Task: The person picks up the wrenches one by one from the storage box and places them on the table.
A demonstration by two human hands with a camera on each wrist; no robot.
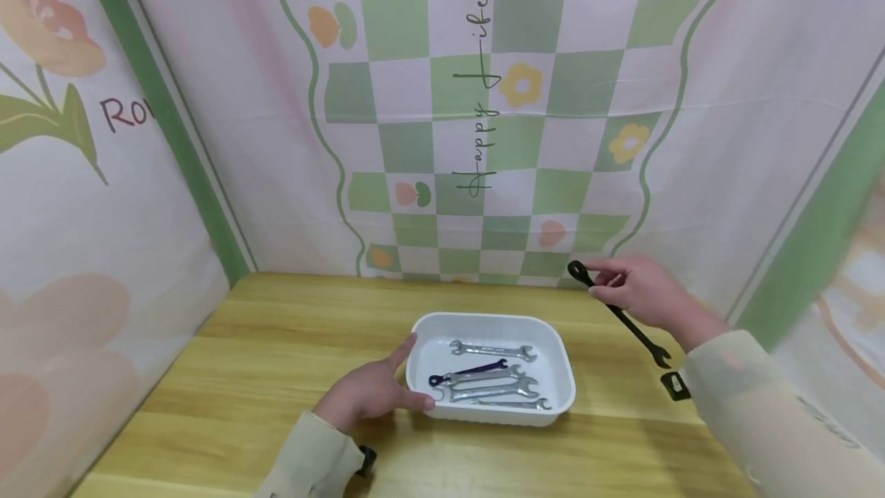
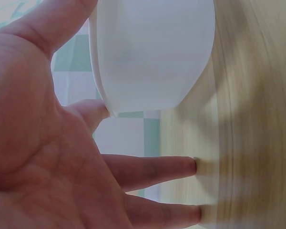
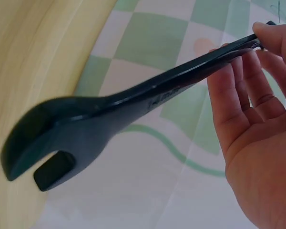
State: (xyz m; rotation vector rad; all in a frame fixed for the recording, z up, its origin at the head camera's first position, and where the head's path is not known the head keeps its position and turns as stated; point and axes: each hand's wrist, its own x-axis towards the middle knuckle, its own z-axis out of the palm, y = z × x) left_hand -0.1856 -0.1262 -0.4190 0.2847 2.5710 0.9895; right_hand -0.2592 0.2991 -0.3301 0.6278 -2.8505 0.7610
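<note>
My right hand [image 1: 639,294] pinches a black combination wrench [image 1: 632,327] near its ring end, up above the right side of the table. The open jaw end of the wrench [image 3: 81,129] hangs down and away from the fingers in the right wrist view. At the left end of a white plastic tray [image 1: 563,375], my left hand [image 1: 369,389] spreads its thumb and index finger along the rim. The left wrist view shows two other straight fingers [image 2: 155,171] reaching down to the tabletop. Inside the tray lie several silver wrenches [image 1: 492,350] and a smaller dark wrench [image 1: 477,370].
The tray stands on a wood-grain table [image 1: 297,329]. Behind it hangs a printed cloth [image 1: 463,137] with green and white checks, and more cloth closes off both sides. Black wrist straps [image 1: 674,386] show at the sleeves.
</note>
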